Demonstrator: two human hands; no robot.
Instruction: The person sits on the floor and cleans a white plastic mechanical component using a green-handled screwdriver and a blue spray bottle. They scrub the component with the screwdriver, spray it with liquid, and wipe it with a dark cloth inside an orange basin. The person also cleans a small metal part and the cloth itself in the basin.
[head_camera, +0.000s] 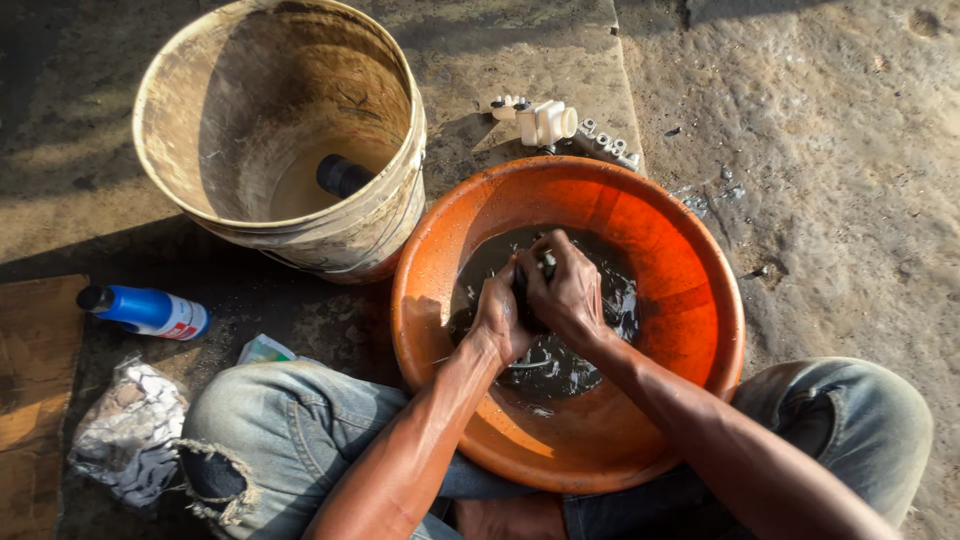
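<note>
Rough concrete floor (840, 200), sunlit. Both hands, left hand (497, 318) and right hand (568, 292), close their grip on a small dark part (530, 300) at centre of the orange basin (690, 260), in murky water. Advise scrubbing submerged; bucket (280, 130) at ten o'clock.

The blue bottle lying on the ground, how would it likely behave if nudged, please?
The blue bottle lies on its side and looks round, so it would probably roll. It looks like plastic, so likely light. Neither hand is near it.

1 head-worn view, steeply downward and close over the orange basin (700, 300) on the ground
</note>
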